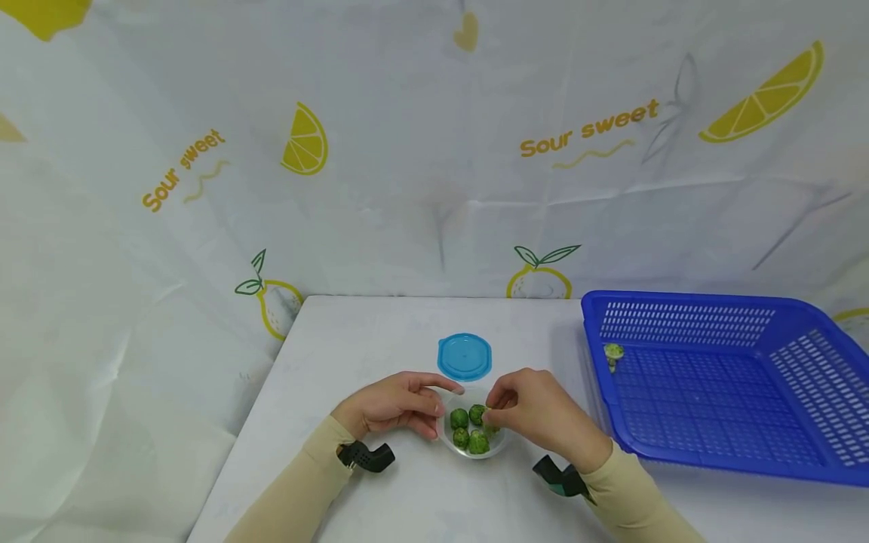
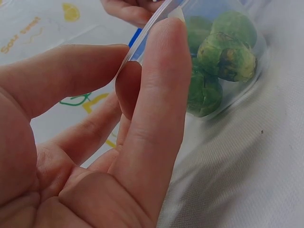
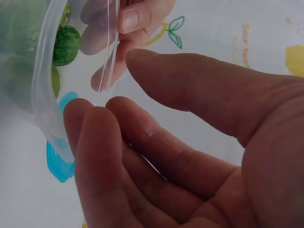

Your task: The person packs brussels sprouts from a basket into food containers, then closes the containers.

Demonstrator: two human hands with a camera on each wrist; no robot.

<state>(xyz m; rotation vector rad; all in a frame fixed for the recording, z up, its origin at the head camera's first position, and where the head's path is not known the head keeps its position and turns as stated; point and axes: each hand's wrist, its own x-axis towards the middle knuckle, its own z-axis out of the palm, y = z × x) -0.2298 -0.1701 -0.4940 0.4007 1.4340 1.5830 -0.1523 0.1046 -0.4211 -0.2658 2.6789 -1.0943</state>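
Observation:
A clear plastic container (image 1: 501, 446) stands on the white table with several green Brussels sprouts (image 1: 478, 443) inside. My left hand (image 1: 400, 403) holds its left side. In the left wrist view, thumb and finger pinch the rim (image 2: 137, 45). Over the container's right side is my right hand (image 1: 546, 415). Its thumb and fingertips (image 3: 133, 114) stand apart with nothing between them in the right wrist view. Behind the container lies a round blue lid (image 1: 465, 357).
To the right sits a large blue plastic basket (image 1: 706, 445). Small pale green pieces (image 1: 614, 351) lie in its left back corner. A white cloth (image 1: 407, 188) printed with lemons hangs behind the table.

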